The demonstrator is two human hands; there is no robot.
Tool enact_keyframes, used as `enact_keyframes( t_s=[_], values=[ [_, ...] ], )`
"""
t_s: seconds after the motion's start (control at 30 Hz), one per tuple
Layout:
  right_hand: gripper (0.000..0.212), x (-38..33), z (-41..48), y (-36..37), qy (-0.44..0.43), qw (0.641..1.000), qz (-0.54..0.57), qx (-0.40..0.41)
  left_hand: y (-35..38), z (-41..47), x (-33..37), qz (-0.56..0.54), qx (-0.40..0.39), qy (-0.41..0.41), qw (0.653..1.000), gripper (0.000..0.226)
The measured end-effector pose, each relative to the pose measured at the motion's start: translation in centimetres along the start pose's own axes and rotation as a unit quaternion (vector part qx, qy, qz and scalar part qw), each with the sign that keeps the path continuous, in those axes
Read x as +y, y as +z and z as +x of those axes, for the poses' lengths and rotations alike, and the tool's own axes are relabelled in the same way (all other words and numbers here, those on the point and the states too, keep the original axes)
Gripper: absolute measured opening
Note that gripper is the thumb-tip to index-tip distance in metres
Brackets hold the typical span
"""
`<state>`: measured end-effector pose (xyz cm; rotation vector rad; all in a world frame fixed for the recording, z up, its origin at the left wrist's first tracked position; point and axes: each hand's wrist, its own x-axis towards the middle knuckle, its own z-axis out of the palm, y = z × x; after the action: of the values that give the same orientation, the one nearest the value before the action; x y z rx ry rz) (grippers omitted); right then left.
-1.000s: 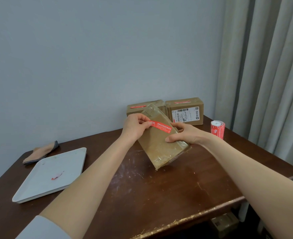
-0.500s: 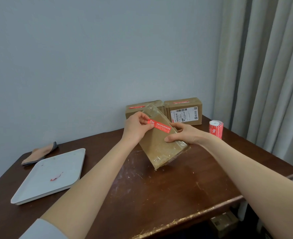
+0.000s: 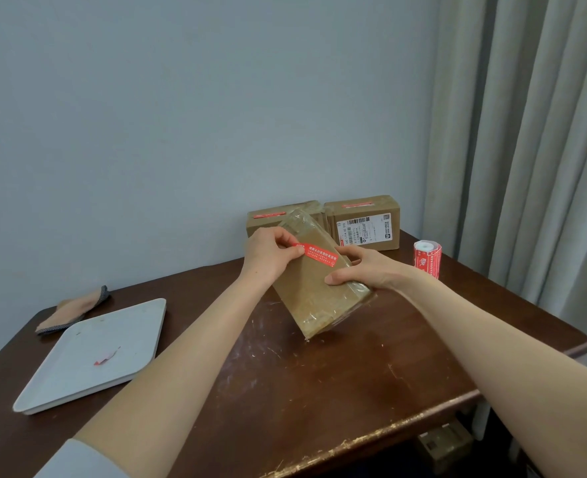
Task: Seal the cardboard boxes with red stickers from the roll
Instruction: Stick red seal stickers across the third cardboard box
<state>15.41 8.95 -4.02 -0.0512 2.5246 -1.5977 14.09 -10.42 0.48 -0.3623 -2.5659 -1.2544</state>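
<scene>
Brown table [image 3: 319, 391] | tilted taped cardboard box [image 3: 316, 301] | red sticker [image 3: 319, 254] across it

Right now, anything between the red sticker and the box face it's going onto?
Nothing visible. The red sticker lies across the upper face of the tilted box. The left hand pinches its left end; the right hand grips the box's right edge, thumb clear of the sticker.

Bare table [image 3: 319, 384] lies open in front of the tilted box [image 3: 314, 298] I hold. Behind it, the left rear box [image 3: 268, 224] and right rear box [image 3: 368, 229] stand side by side against the wall and close off the far side. The sticker roll [image 3: 427, 258] stands upright on my right. A white tray [image 3: 88, 357] and a cloth [image 3: 73, 308] occupy the left.
</scene>
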Motion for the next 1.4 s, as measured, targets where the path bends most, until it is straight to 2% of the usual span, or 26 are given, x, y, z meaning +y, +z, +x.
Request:
enact_keyframes(
  t_s=[0.17, 0.4, 0.53, 0.73, 0.9, 1.0, 1.07, 1.4],
  values=[
    [0.096, 0.4, 0.4, -0.1, -0.002, 1.000, -0.004, 0.003, -0.4, -0.3, -0.2, -0.035, -0.020, -0.019, 0.999, 0.008],
    [0.085, 0.3, 0.4, -0.1, -0.001, 1.000, -0.002, -0.004, -0.8, -0.4, -0.6, -0.083, -0.034, -0.013, 0.996, 0.007],
    [0.085, 0.2, 0.2, -0.1, -0.001, 1.000, -0.003, -0.007, -1.0, -0.4, -0.6, -0.097, -0.038, -0.018, 0.994, 0.010],
    [0.091, 0.3, 0.4, -0.1, -0.003, 1.000, -0.012, -0.003, -1.0, -0.5, -0.7, -0.102, -0.037, -0.011, 0.994, 0.008],
    [0.111, 0.2, 0.3, 0.0, -0.002, 1.000, -0.022, 0.003, -1.1, -0.8, -0.8, -0.108, -0.028, -0.007, 0.994, 0.006],
    [0.096, 0.2, 0.1, -0.1, -0.004, 1.000, -0.013, -0.004, -1.2, -1.0, -0.7, -0.105, -0.032, -0.006, 0.994, 0.013],
    [0.089, 0.1, 0.0, -0.1, -0.004, 1.000, -0.010, -0.010, -1.2, -1.0, -0.6, -0.088, -0.026, -0.004, 0.996, 0.009],
    [0.089, -0.1, 0.0, 0.0, -0.004, 1.000, -0.010, -0.010, -1.1, -1.2, -0.1, -0.055, -0.015, -0.002, 0.998, 0.005]
  ],
)
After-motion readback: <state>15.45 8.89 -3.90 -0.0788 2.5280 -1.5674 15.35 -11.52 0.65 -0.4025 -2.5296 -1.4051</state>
